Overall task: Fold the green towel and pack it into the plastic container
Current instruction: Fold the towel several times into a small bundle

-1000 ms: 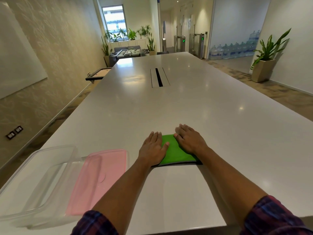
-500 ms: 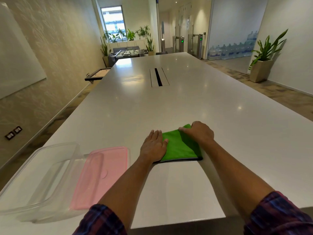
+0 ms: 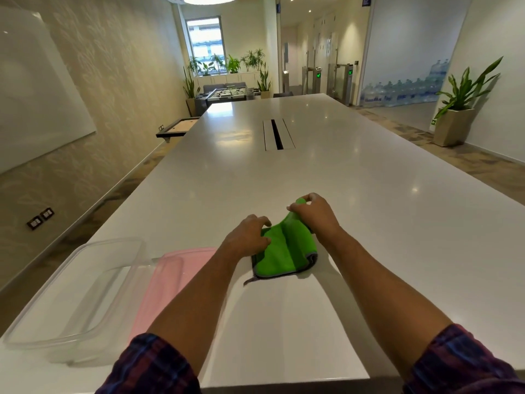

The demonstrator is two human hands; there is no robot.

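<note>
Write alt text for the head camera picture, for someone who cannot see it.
Two hands fold a green towel on a long white table; the right hand lifts its far edge, the left hand pins it. A clear container and pink lid lie left.

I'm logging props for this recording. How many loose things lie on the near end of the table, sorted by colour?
Green: 1, the towel, pinched at its far edge by the right hand, with the left hand on it.
Pink: 1, the lid.
Clear: 1, the plastic container.
Total: 3

Right hand [image 3: 315,214] pinching green towel [image 3: 287,251] edge, left hand [image 3: 247,237] pressing it
</note>
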